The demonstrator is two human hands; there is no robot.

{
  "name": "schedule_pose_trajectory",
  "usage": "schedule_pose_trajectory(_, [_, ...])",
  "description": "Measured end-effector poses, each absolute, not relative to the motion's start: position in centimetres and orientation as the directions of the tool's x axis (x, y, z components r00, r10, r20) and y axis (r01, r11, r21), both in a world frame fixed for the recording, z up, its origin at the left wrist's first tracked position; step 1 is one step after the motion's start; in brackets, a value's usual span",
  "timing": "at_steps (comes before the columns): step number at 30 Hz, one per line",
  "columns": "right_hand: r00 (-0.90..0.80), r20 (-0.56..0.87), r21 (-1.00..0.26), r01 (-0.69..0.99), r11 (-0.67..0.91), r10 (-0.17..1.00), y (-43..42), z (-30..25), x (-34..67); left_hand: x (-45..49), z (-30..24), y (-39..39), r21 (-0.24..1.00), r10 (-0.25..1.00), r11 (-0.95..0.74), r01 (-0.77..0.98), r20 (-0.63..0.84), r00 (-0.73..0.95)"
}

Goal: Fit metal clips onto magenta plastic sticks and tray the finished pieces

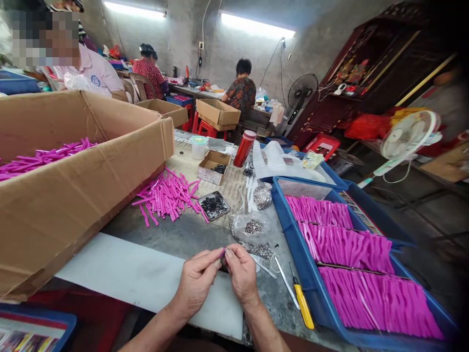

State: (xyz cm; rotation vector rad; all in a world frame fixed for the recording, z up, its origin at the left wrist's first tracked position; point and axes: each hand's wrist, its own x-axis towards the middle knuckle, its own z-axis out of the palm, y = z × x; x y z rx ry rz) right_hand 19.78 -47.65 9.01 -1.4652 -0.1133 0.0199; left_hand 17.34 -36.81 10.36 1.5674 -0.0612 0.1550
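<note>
Two hands meet at lower centre of the frame: left hand (197,282) and right hand (242,274), fingertips pinched together on a small pink piece (222,253), mostly hidden, only a sliver showing between the thumbs. Both hands clenched on it, held just above the table (205,230).

Open room: grey table surface directly ahead of the hands is bare up to the loose pile of pink strips (166,195) and the small black tray of dark metal parts (214,205). A white sheet (139,278) lies under the left wrist, running to the table's near edge.

Edges: large cardboard box (73,190) walls off the left side, more pink strips inside it. Blue tray (304,264) bounds the right, packed with rows of pink strips; its rim sits near the right hand. Between the right hand and that rim: yellow-handled tool (303,305), thin metal tools, and clear bags of small metal bits (252,227).

Further back: small cardboard box (213,166), red flask (245,148). Other people sit at tables at the top of the frame.
</note>
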Motion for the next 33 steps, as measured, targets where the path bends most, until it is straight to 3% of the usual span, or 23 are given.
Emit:
schedule_pose_trajectory(5, [0.995,0.091,-0.986,0.083,0.146,0.049,-47.61,9.01,19.79,17.43,10.01,-36.76,0.990,0.064,0.016,-0.137,0.136,0.989])
schedule_pose_trajectory(15, [0.990,0.139,-0.989,0.137,0.062,0.032,-47.43,8.92,19.68,17.53,9.89,-36.78,0.989,0.060,0.111,-0.098,0.092,0.994])
schedule_pose_trajectory(20, [0.986,0.143,-0.989,0.139,0.056,0.087,-47.54,8.85,19.66,17.55,9.98,-36.79,0.990,0.060,0.094,-0.108,0.103,0.993])
schedule_pose_trajectory(25, [0.982,0.188,-0.982,0.188,-0.001,0.020,-47.66,8.69,19.60,17.52,10.00,-36.88,0.989,0.041,0.103,-0.104,0.101,0.994])
schedule_pose_trajectory(29, [0.988,0.127,-0.990,0.121,0.076,0.091,-47.83,8.48,19.66,17.43,9.90,-36.93,0.991,0.031,0.075,-0.110,0.108,0.994])
schedule_pose_trajectory(33, [0.989,0.134,-0.985,0.126,0.117,0.069,-47.81,8.41,19.69,17.37,9.90,-36.93,0.991,0.028,0.114,-0.075,0.072,0.997])
